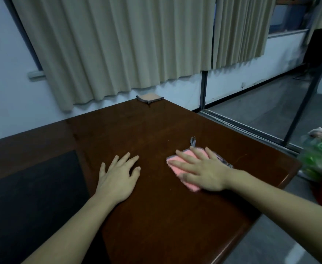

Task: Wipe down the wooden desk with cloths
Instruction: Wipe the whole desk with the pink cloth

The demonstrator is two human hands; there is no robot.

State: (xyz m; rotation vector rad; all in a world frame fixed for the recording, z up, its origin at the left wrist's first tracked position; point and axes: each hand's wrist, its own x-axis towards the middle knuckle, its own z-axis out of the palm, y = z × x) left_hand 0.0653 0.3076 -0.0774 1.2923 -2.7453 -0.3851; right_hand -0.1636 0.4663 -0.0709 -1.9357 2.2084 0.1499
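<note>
Beige curtains [118, 50] hang behind the dark wooden desk [156, 216]. Near its right edge the right hand [204, 168] presses flat, fingers straight, on a pink cloth [177, 168]; the left hand [118, 178] rests beside it, fingers spread on the wood. Another folded cloth [149, 98] lies at the far corner.

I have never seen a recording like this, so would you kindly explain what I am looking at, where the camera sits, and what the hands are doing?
There is no machine here. One camera worn on a person's head looks forward and down at their bare hands. The right hand presses flat on a pink cloth lying on the wooden desk. The left hand rests open on the bare wood and holds nothing. A second cloth lies at the desk's far corner, beneath the curtains. A plastic bag sits past the desk's right edge.
</note>
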